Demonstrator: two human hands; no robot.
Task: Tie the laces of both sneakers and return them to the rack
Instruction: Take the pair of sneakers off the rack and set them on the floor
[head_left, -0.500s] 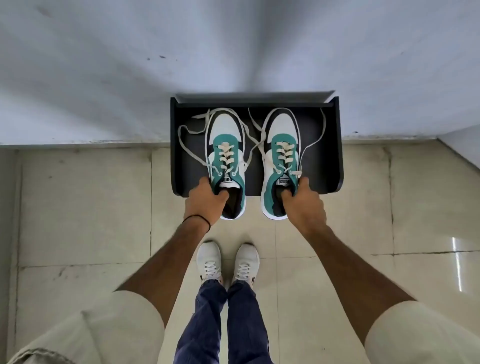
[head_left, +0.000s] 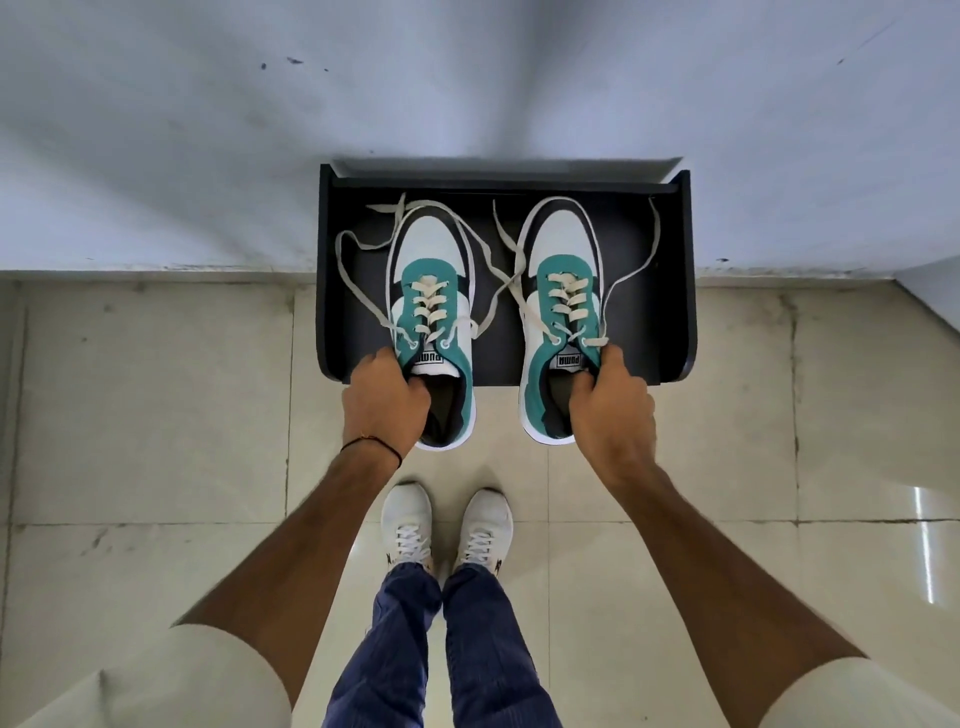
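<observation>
Two teal, white and black sneakers stand toes-away on a black rack (head_left: 353, 260) against the wall. The left sneaker (head_left: 434, 270) and the right sneaker (head_left: 563, 260) both have cream laces lying loose and untied across the shelf. Their heels overhang the rack's front edge. My left hand (head_left: 384, 400) grips the collar of the left sneaker, fingers curled into its opening. My right hand (head_left: 613, 400) grips the collar of the right sneaker the same way.
A grey-white wall (head_left: 467, 83) rises behind the rack. Beige floor tiles (head_left: 156, 395) spread to both sides. My own feet in white shoes (head_left: 447, 525) stand just in front of the rack.
Both sneakers have slid a little toward me, their heels overhanging the rack's front edge further. My hands keep the same grip on the collars.
</observation>
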